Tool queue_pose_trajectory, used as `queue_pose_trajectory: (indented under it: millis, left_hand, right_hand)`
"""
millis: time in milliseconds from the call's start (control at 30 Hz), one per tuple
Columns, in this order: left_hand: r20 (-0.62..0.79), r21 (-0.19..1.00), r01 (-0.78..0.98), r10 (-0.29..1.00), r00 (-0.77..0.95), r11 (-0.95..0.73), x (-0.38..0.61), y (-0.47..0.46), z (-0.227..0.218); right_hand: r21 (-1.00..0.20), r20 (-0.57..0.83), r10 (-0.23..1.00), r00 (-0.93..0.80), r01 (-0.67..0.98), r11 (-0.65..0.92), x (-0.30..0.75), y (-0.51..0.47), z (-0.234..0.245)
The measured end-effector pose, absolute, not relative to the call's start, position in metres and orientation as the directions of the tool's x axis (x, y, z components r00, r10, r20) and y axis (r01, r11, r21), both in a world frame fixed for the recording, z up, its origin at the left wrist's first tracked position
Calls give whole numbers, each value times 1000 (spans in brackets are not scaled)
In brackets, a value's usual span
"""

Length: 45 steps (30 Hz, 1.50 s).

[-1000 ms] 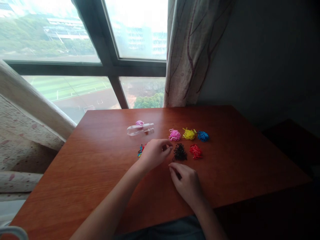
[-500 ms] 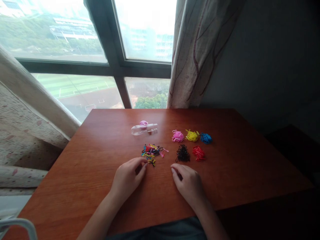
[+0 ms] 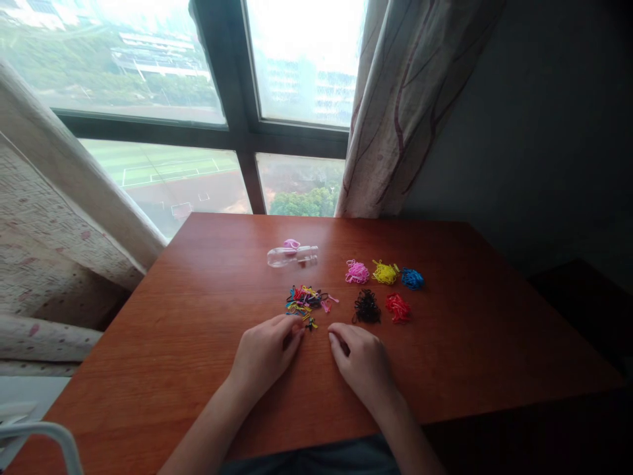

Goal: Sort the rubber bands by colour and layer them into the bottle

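Observation:
My left hand [image 3: 267, 356] is closed in a pinch, with small black and yellow loops [image 3: 311, 324] at its fingertips. Just beyond it lies a mixed pile of small coloured loops [image 3: 305, 300], whose exact kind is too small to tell. My right hand [image 3: 363, 359] rests to the right, thumb and forefinger pressed together; anything between them is hidden. A black heap [image 3: 366, 307] of the same sort of pieces is nearest to it, with a red heap [image 3: 398, 308] alongside. Behind these sit pink [image 3: 357, 271], yellow [image 3: 385, 272] and blue [image 3: 412, 278] heaps.
A clear plastic container [image 3: 284, 257] with a pink part [image 3: 291, 245] lies on its side at the back of the wooden table [image 3: 198, 310]. Beyond the table are a window [image 3: 242, 138] and curtains [image 3: 395, 119]. A white curved bar [image 3: 54, 432] shows at lower left.
My right hand has moved left, closer to my left hand. The black and yellow loops have shifted slightly right with my left fingertips. The view has swung a little left.

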<state>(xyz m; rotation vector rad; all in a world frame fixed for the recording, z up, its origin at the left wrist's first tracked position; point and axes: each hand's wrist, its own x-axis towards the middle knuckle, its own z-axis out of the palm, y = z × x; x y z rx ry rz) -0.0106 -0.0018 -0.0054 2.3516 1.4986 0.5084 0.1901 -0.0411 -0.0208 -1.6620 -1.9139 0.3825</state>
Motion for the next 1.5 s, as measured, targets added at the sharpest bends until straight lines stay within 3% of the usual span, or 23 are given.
queue_pose_trajectory:
  millis: [667,1200,1367,1500]
  left_hand:
    - [76,427,817,916,395,-388,1,1,-5]
    - [100,411,843,936,337,-348,4,0,-2]
    - [138,446,822,935,328,-354,2,-2,-3]
    - [170,461,814,935,311,-355,-2,-5,-7]
  right_hand:
    - [-503,210,973,-94,843,189,168,-23,-17]
    - [-606,285,955,-79,757,243,175,-35,-20]
    - [-628,339,941,-9,743,233,195,-34,-13]
    - [-575,382,915,130,808,125,246,-17,-3]
